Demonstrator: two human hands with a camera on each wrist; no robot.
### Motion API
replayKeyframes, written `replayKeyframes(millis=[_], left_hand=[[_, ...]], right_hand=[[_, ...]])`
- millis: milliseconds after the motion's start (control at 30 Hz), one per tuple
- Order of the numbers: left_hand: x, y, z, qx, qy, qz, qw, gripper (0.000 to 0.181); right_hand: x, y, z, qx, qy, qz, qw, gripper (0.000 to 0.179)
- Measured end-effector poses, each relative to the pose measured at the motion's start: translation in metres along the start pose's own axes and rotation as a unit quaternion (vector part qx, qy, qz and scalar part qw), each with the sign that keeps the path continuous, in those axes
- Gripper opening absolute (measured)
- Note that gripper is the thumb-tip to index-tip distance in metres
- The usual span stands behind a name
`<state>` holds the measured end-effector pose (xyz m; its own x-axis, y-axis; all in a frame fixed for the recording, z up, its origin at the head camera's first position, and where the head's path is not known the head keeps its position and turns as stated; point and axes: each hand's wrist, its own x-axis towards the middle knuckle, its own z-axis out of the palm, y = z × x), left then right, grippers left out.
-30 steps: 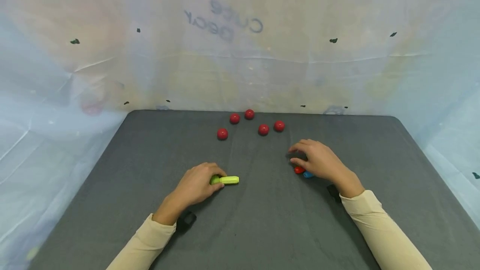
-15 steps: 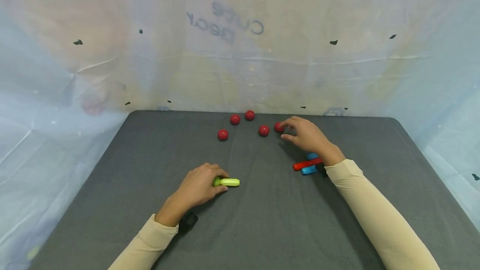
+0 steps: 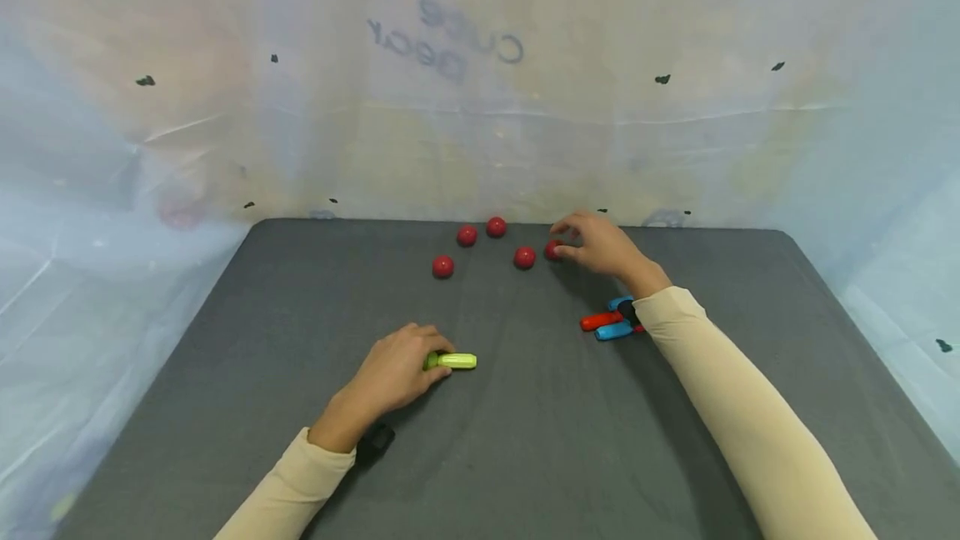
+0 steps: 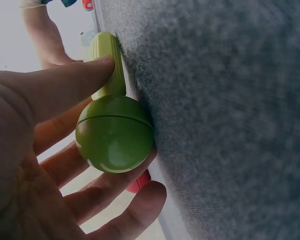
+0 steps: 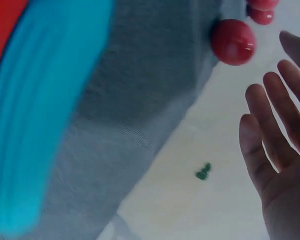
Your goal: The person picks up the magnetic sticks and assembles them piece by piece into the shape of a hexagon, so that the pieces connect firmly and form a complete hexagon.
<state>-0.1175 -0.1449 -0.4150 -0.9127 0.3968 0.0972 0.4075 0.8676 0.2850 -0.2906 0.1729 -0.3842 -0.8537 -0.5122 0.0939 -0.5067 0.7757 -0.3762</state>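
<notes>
My left hand [image 3: 397, 365] holds a lime-green maraca [image 4: 115, 135] low over the grey table. In the left wrist view, its round head sits in front of my fingers and my thumb lies across the ribbed handle. At the back of the table my right hand [image 3: 600, 247] hovers beside a red ball [image 3: 552, 250], thumb and fingers apart. The right wrist view shows the fingers of this hand [image 5: 285, 135] nearly straight with nothing in them, the nearest red ball [image 5: 233, 42] apart from them. Below my right forearm lie a red ribbed handle [image 3: 600, 321] and blue ones [image 3: 615, 331], partly hidden.
Several more red balls stand along the back of the grey table [image 3: 510, 440], among them one at the left [image 3: 443, 266] and one in the middle [image 3: 524, 257]. A pale sheet [image 3: 480, 157] with mirrored writing hangs right behind the table's far edge.
My right hand has moved away from the red and blue handles, forward and left to the rightmost red ball, uncovering part of the handles. The left hand and the maraca have barely moved.
</notes>
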Motion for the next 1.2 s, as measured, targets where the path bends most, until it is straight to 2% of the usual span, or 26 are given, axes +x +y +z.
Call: replayKeyframes(millis=[133, 367, 500, 733, 1000, 1200], left_hand=[[-0.001, 0.002, 0.000, -0.007, -0.006, 0.003, 1.0000, 0.022], [0.000, 0.003, -0.001, -0.005, -0.006, 0.002, 1.0000, 0.022], [0.000, 0.004, -0.002, -0.005, -0.003, 0.005, 1.0000, 0.021], [0.000, 0.004, -0.002, -0.004, -0.001, 0.007, 1.0000, 0.021], [-0.002, 0.003, 0.000, -0.011, -0.007, 0.008, 0.9999, 0.022], [-0.003, 0.003, -0.002, -0.008, -0.004, 0.010, 0.9999, 0.021]], right_hand=[[0.001, 0.005, 0.009, -0.017, 0.004, 0.000, 0.9998, 0.035], [0.003, -0.001, 0.014, -0.024, 0.041, 0.012, 0.9988, 0.038], [0.003, 0.000, 0.013, -0.025, 0.031, 0.030, 0.9987, 0.040], [0.004, 0.002, 0.014, -0.032, -0.021, 0.046, 0.9982, 0.046], [0.002, 0.006, 0.030, -0.026, -0.003, 0.045, 0.9987, 0.046], [0.002, 0.007, 0.031, -0.010, 0.007, 0.046, 0.9989, 0.046]])
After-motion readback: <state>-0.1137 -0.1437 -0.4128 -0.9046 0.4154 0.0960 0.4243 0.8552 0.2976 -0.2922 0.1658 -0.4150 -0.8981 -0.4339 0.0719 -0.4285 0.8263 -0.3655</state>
